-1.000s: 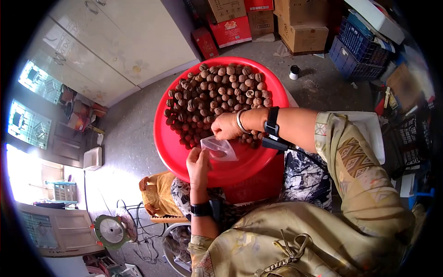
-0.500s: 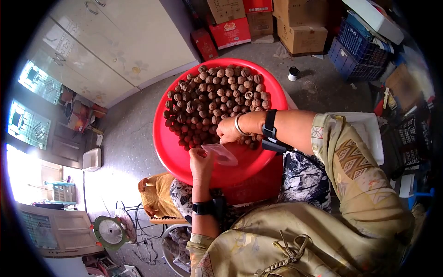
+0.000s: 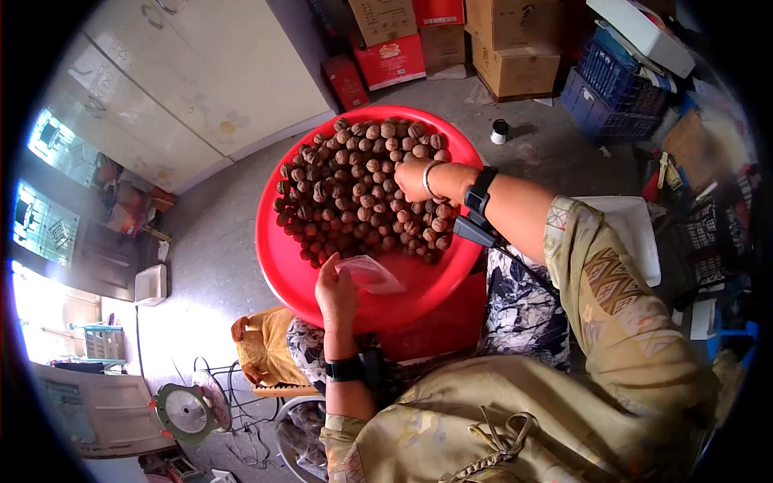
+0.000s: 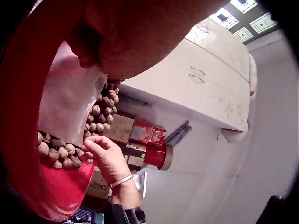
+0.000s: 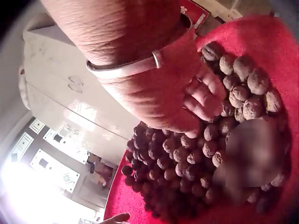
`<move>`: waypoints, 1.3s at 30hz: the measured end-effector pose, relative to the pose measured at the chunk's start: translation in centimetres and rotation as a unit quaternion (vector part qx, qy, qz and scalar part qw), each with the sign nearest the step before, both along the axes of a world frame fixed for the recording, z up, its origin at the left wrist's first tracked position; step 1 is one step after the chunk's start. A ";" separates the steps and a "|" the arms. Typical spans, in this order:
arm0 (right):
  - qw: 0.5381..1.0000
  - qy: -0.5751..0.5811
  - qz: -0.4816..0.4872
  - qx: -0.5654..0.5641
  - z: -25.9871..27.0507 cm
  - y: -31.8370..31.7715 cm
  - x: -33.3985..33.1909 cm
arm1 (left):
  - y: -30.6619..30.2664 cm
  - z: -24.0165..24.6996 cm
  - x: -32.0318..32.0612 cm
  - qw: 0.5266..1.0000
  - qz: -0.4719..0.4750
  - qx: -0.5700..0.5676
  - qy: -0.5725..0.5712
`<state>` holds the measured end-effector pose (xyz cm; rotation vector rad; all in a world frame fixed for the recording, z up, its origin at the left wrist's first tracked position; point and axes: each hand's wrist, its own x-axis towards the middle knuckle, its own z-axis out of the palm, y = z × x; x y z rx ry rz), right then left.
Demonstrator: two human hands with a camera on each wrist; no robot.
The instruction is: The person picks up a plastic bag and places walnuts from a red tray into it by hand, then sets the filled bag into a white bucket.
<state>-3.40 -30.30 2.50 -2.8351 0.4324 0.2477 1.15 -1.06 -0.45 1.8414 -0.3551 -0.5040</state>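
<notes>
Red basin (image 3: 286, 288) beneath heaped walnuts (image 3: 354, 189).

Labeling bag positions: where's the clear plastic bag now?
In the head view, the clear plastic bag is in the left hand, over the red basin's near side, beside the walnuts.

Head view: bright glare at the left-edge window (image 3: 56, 314); dark, curved borders. Left wrist view: dim, soft focus. Right wrist view: lower-left glare — blurred patch over the walnuts (image 5: 187, 158).
</notes>
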 end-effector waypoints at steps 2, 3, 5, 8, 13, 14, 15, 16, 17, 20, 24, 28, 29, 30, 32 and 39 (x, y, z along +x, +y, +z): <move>0.998 0.003 0.045 -0.045 -0.5 -0.7 -0.6 | 0.1 -0.9 0.3 1.000 0.001 0.006 -0.020; 0.992 0.005 0.091 -0.088 -0.2 -0.6 -0.8 | 0.1 -0.9 0.5 0.999 0.003 0.013 -0.042; 0.992 0.069 0.067 -0.078 0.5 -0.4 -1.1 | 0.3 -1.1 0.8 0.999 0.006 0.030 -0.039; 0.974 0.175 0.071 -0.125 -2.9 -1.9 -0.1 | 0.5 -1.3 1.1 0.998 0.009 0.045 -0.034; 0.946 0.283 0.033 -0.157 -3.8 -1.4 0.0 | 0.4 -3.3 1.6 0.986 -0.003 0.041 -0.164; 0.938 0.307 0.006 -0.162 -4.5 -1.5 0.3 | 0.3 -2.3 1.1 0.983 -0.031 0.048 -0.177; 0.929 0.330 -0.021 -0.166 -4.5 -1.3 0.3 | 0.3 -1.8 0.8 0.979 -0.058 0.056 -0.190; 0.930 0.329 -0.019 -0.165 -4.3 -1.2 0.5 | 0.2 -2.1 0.9 0.975 -0.053 0.059 -0.207; 0.918 0.359 -0.043 -0.161 -4.3 -1.0 0.7 | 0.3 -2.6 1.2 0.975 -0.052 0.061 -0.209; 0.906 0.386 -0.047 -0.168 -7.1 -2.1 1.7 | 0.4 -2.5 0.9 0.993 -0.021 0.008 -0.116; 0.895 0.398 -0.033 -0.197 -5.3 -1.1 1.5 | 0.4 -1.1 0.6 0.997 -0.029 -0.001 -0.069; 0.953 0.261 -0.004 -0.153 -0.8 0.3 -1.2 | 0.3 -1.3 0.6 0.998 0.010 -0.021 -0.057; 0.973 0.193 0.009 -0.127 -1.3 -0.1 -1.2 | 0.3 -1.2 0.6 0.998 0.014 -0.013 -0.053; 0.987 0.124 0.021 -0.100 -1.7 -0.5 -1.3 | 0.2 -1.1 0.6 0.998 0.013 -0.014 -0.052; 0.991 0.122 0.013 -0.054 1.8 0.9 -2.1 | 0.4 -0.9 0.7 1.000 -0.017 -0.004 -0.017; 0.988 -0.049 0.011 0.143 4.2 3.5 -2.6 | 0.1 -4.8 3.0 0.993 0.002 -0.020 -0.120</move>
